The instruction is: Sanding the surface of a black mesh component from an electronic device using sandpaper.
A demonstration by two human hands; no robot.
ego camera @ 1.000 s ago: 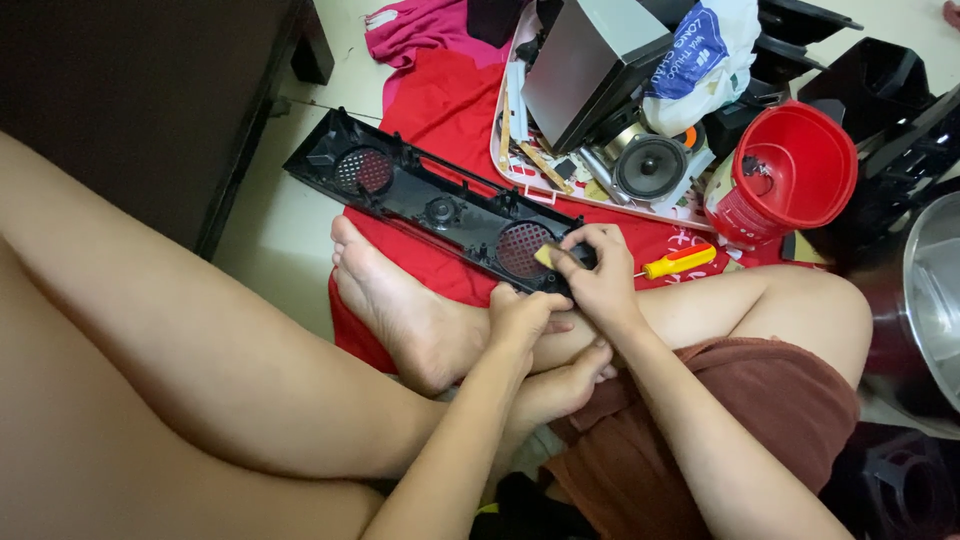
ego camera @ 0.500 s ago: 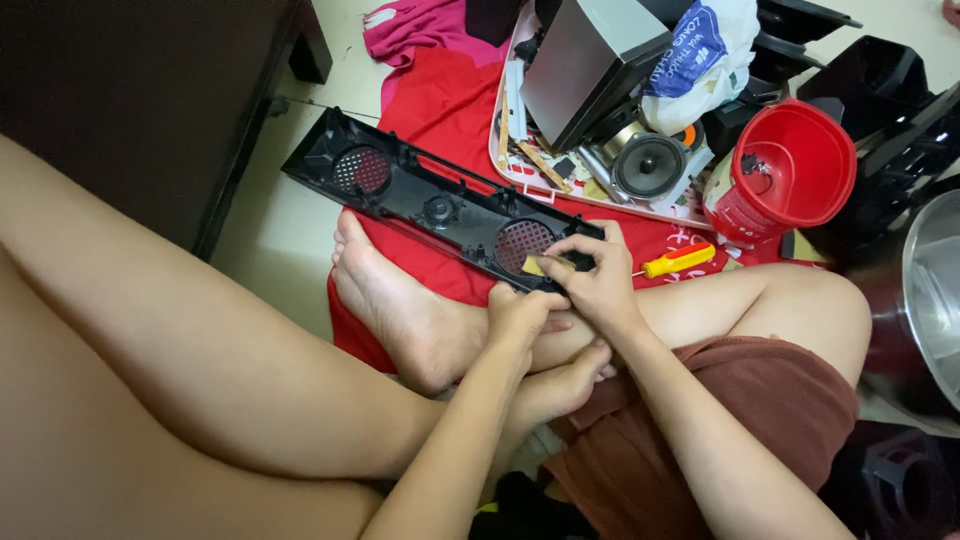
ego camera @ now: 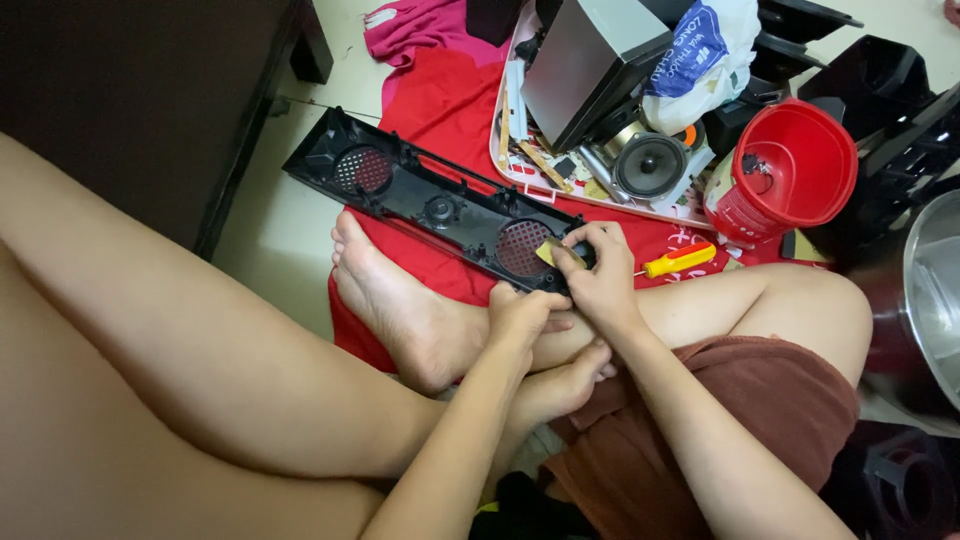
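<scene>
A long black plastic speaker panel [ego camera: 430, 200] with two round mesh grilles lies across a red cloth [ego camera: 450, 110] on the floor, its near end resting by my foot. My left hand [ego camera: 520, 315] grips the panel's near lower edge. My right hand [ego camera: 597, 270] is closed at the panel's right end, pinching a small yellowish piece [ego camera: 548, 252] against the nearer grille. What exactly that piece is cannot be made out.
A yellow-handled screwdriver [ego camera: 680, 261] lies on the cloth just right of my right hand. Behind are a white tray [ego camera: 600, 200] with a loose speaker cone [ego camera: 650, 165] and a silver box, a red bucket [ego camera: 790, 165], black casings, and dark furniture [ego camera: 140, 90] at left.
My right hand has shifted very slightly at the panel's right end. The panel and my left hand stay where they were.
</scene>
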